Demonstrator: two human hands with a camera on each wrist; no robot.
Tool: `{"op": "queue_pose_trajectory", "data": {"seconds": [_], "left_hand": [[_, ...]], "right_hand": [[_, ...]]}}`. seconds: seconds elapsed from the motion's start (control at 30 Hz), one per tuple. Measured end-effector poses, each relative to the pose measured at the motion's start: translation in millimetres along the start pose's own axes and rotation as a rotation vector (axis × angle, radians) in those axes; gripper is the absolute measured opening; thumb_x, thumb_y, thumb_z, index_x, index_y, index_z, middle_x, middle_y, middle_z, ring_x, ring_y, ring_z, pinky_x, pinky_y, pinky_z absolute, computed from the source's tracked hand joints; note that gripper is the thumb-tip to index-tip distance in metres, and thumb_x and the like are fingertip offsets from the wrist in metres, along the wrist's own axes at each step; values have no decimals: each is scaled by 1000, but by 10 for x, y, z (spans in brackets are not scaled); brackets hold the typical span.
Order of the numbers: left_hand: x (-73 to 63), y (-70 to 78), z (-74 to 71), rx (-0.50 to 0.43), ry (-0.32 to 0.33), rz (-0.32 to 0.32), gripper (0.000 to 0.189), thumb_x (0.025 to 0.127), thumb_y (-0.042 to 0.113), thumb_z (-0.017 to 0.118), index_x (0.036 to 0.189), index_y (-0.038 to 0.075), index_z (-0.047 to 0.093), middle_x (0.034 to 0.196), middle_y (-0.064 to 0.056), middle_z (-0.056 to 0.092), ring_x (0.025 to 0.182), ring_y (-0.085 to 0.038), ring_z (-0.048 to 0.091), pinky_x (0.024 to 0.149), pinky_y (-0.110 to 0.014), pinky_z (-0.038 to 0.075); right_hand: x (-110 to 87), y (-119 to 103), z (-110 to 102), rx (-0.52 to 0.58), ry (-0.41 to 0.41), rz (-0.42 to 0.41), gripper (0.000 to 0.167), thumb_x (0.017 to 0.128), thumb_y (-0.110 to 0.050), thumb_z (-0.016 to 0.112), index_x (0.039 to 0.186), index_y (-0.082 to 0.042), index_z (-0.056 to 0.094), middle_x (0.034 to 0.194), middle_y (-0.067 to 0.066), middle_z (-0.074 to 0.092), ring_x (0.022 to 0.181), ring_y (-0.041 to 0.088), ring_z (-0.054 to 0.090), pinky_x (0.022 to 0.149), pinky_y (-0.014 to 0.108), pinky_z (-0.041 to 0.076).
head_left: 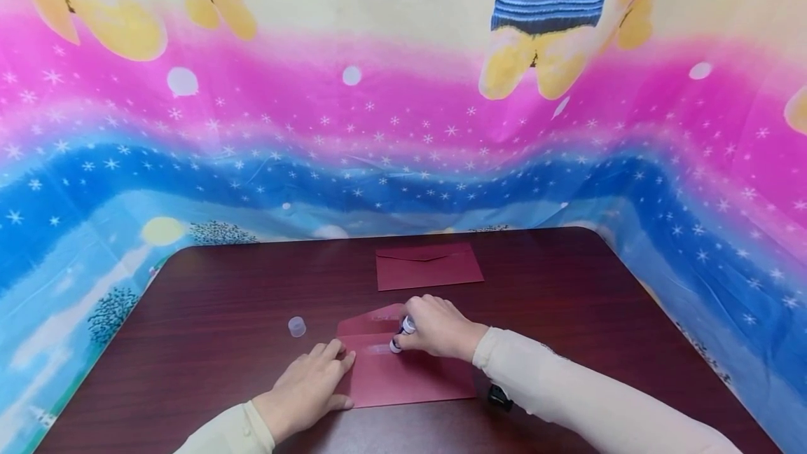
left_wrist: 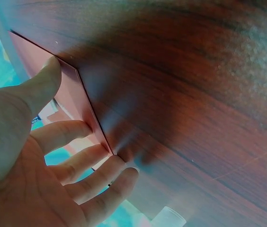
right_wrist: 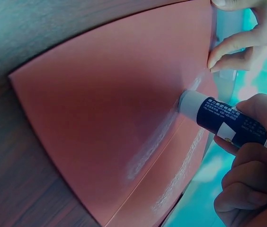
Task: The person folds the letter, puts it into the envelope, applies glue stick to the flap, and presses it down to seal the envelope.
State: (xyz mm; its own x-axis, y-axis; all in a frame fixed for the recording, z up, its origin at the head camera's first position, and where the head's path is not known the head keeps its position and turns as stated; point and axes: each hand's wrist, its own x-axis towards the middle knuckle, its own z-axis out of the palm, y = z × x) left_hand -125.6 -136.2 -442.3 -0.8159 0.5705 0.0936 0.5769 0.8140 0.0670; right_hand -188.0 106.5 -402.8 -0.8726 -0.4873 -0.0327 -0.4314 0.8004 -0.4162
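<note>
A red envelope (head_left: 410, 380) lies on the dark wooden table with its flap (right_wrist: 171, 189) unfolded away from the person. My right hand (head_left: 436, 326) grips a dark blue and white glue stick (right_wrist: 228, 120), its white end down on the envelope's body just below the fold. Whitish glue streaks show on both the flap and the body in the right wrist view. My left hand (head_left: 312, 384) rests at the envelope's left edge, fingers extended, with fingertips touching the paper; the left wrist view shows its thumb (left_wrist: 48, 78) on the edge too.
A translucent cap (head_left: 297, 326) stands on the table left of the envelope. Farther back lies a second red envelope (head_left: 430, 268), its flap folded down. A patterned cloth (head_left: 403, 125) hangs around the table (head_left: 239, 286) at the back and sides.
</note>
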Motion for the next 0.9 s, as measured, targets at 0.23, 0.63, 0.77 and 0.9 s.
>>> {"op": "queue_pose_trajectory", "data": {"seconds": [0.23,0.63,0.77,0.9], "left_hand": [[0,2,-7,-2,-9,-3,69,75,46,84,126,3,69,114,-9,61,102,-29,64,76,-44,57],[2,0,3,0,4,11,68,74,46,85,125,3,70,113,-8,61,101,-29,64,75,-44,57],[4,-3,1,0,4,14,68,75,46,84,126,3,70,113,-8,61,102,-29,64,74,-44,57],[7,-6,4,-1,4,13,69,75,46,84,126,3,69,113,-8,61,102,-29,64,75,-44,57]], "right_hand": [[-43,54,-34,0,-10,6,22,84,-32,80,94,-13,77,76,-6,67,65,5,55,55,22,47],[-112,168,-74,-10,-6,12,18,83,-32,81,87,-15,76,72,-8,65,63,5,55,54,23,47],[-136,196,-95,2,-9,32,20,83,-32,82,88,-14,76,73,-7,66,64,6,55,55,23,48],[-168,222,-113,12,-15,52,22,83,-33,82,90,-13,75,75,-6,66,65,7,56,55,23,48]]}}
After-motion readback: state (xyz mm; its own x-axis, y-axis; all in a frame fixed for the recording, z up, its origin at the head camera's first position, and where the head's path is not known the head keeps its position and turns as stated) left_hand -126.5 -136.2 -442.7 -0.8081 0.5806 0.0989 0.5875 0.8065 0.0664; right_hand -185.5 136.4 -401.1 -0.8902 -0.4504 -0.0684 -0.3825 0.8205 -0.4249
